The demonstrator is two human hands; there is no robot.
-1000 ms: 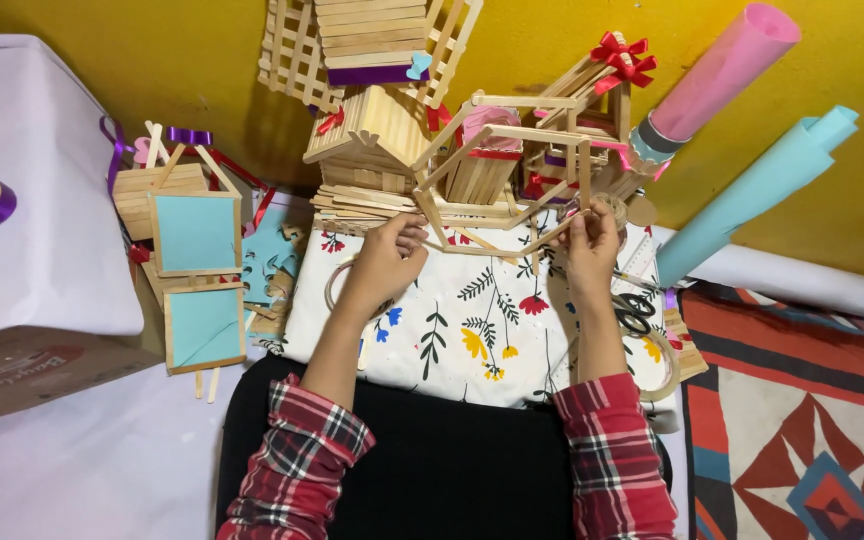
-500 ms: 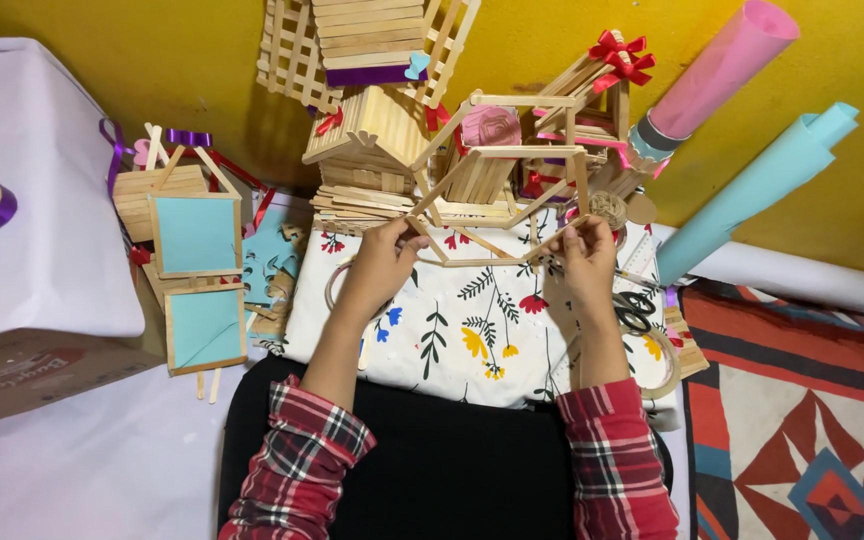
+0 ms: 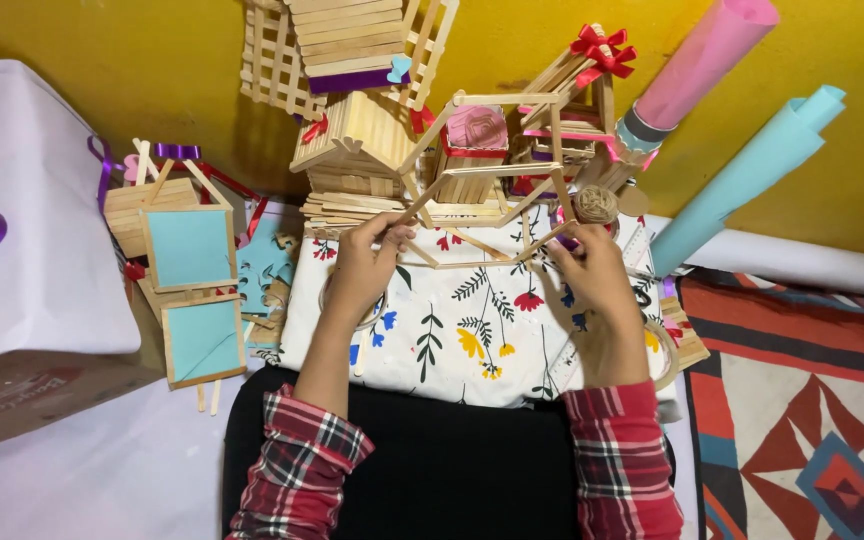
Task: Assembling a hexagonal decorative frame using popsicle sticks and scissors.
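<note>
Between my wrists the floral cloth [image 3: 472,330] lies open for my fingers, but stick houses [image 3: 352,150] crowd ahead, paper rolls [image 3: 742,170] lean at right, blue-paneled frames [image 3: 192,290] stand left.

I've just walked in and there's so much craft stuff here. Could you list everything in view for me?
Stick frame: one, pale wood, open, held up in both hands.
Floral cloth: one, white with coloured flowers, on the lap.
Stick houses: several, pale wood, against the yellow wall.
Red bow: one, atop the right model.
Blue panels: two, light blue in wooden frames, left.
Paper rolls: pink, light blue, white, right.
Twine ball: one, tan, by the right hand.
Patterned rug: one, red and blue, right.
Left hand: grips the frame's left side.
Right hand: grips its right side.
</note>
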